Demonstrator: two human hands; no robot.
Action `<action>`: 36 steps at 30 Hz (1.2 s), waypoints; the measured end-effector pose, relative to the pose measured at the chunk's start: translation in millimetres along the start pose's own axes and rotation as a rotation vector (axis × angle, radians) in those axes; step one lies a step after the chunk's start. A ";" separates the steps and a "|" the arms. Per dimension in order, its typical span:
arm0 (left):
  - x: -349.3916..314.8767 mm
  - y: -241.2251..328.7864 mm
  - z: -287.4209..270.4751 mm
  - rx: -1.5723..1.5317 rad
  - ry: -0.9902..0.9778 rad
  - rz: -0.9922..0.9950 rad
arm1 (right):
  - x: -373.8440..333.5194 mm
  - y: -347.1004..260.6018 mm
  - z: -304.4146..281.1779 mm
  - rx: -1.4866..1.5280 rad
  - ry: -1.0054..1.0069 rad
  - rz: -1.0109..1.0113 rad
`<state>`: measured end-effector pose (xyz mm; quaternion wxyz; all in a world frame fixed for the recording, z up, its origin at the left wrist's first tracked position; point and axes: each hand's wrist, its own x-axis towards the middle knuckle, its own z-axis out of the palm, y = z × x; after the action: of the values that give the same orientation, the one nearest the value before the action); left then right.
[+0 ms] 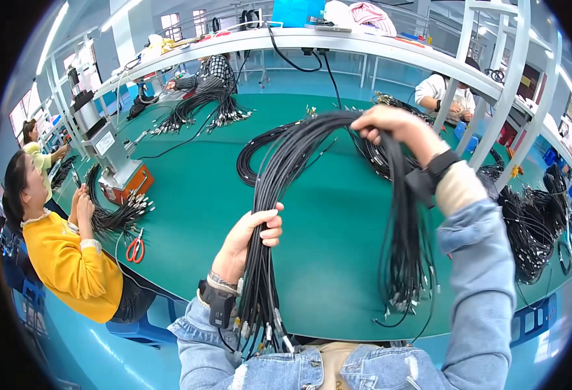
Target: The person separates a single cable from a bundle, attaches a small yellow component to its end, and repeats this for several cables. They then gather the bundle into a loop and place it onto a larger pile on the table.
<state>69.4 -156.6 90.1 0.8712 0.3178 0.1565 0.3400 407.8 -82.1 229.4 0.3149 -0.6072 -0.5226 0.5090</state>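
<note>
Faded blue denim sleeves [481, 273] come nearest, reaching over a broad, smooth green tabletop [328, 221]. Above it arches a long, thick bundle of thin black cables [276, 175] with metal-tipped ends, held in both hands and drooping on either side. At the left sits a co-worker in a bright yellow sweater [71, 260], near a grey metal bench machine with an orange base [107, 149]. The bare right hand [390, 123] pinches the right of the arch's top in curled fingers; its underside is partly hidden, so it may not hold every strand. The bare left hand [244, 239] wraps its fingers around the bundle lower down. Red-handled cutters [136, 248] lie on the tabletop.
</note>
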 end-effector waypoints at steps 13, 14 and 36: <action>61.1 -38.3 -98.5 0.198 0.501 0.085 | 107.4 196.8 39.9 -0.777 0.098 -0.155; 61.4 -42.9 -106.4 0.202 0.551 0.102 | 89.8 202.5 50.1 -0.907 0.152 -0.102; 74.5 -75.5 -73.7 0.195 0.616 0.181 | -42.2 192.5 166.2 -0.280 -0.119 -0.390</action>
<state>124.3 -114.8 -19.1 0.7149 0.2944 0.4153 0.4794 313.6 -196.5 18.5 0.2887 -0.5016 -0.7129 0.3960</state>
